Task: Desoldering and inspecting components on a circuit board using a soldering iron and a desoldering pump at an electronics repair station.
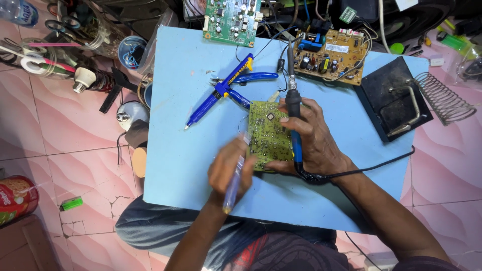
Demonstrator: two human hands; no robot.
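Right hand (316,143) curled around a blue-handled soldering iron (293,118), also steadying the green rectangular circuit board (266,138) from the side — board lying flat near the middle of the pale blue tabletop (186,150). Left hand (228,170) closed around a slim blue translucent pen-like tool (235,180), tip at the board's near-left edge. Just beyond — a blue desoldering pump (218,93) crossed over blue-handled pliers (251,78). Farther right, a black soldering stand (391,100).

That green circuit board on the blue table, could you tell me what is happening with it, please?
A seated person works on the green circuit board. The right hand holds a blue-handled soldering iron over it and steadies its edge; the left hand holds a thin clear-blue tool at its left edge. A blue desoldering pump lies nearby.
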